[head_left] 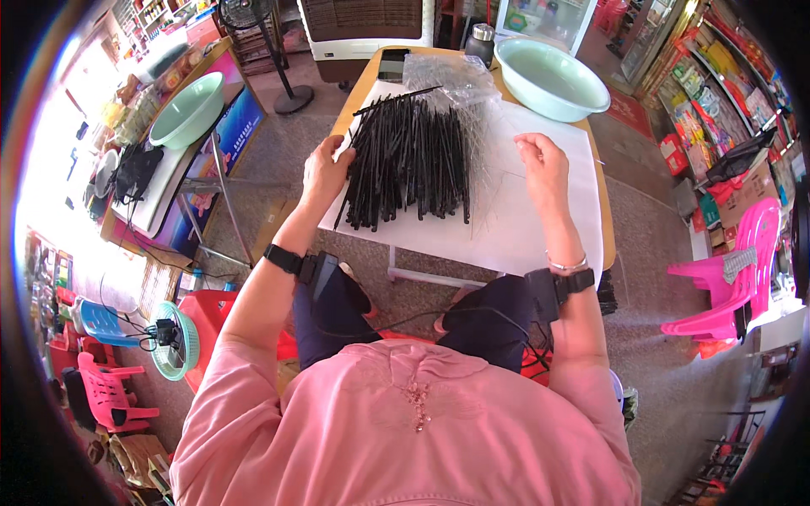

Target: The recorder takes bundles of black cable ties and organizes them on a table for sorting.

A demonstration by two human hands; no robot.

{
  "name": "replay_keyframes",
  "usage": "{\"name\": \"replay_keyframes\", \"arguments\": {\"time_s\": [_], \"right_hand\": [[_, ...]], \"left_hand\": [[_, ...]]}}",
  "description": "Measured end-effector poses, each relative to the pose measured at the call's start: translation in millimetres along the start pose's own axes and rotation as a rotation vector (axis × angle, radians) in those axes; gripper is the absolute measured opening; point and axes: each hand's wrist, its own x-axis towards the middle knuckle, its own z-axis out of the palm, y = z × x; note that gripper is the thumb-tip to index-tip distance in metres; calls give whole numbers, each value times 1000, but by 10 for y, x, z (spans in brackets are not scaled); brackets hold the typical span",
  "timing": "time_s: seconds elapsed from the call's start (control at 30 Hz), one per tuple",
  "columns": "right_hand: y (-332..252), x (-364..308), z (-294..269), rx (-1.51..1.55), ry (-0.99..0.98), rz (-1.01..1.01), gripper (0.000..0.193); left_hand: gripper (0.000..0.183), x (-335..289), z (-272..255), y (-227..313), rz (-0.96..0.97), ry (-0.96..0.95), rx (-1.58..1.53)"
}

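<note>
Strong light blows out to white glare at nine o'clock, with violet fringing near ten. The white sheet (536, 232) at one o'clock is bright; straight lines bend toward the rim, and black vignetting rounds the corners.

A: Site type?
B: Small shop, probably. Right side: long shelves (721, 91) packed with bright packets (702, 126), row above row.
A: Other evidence?
B: Glass-fronted cabinet (544, 18) at top; bottles (154, 10) in rows, upper left. Red box (672, 154) low beside the shelves.
</note>
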Motion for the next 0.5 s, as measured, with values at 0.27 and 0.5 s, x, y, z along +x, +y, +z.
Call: {"name": "replay_keyframes", "arguments": {"time_s": [0.27,0.5], "right_hand": [[677,333,147,364,82,233,15],[860,346,130,154,58,253,16]], "left_hand": [[41,225,-6,104,-68,-76,104],[38,859,219,115,9,-173,330]]}}
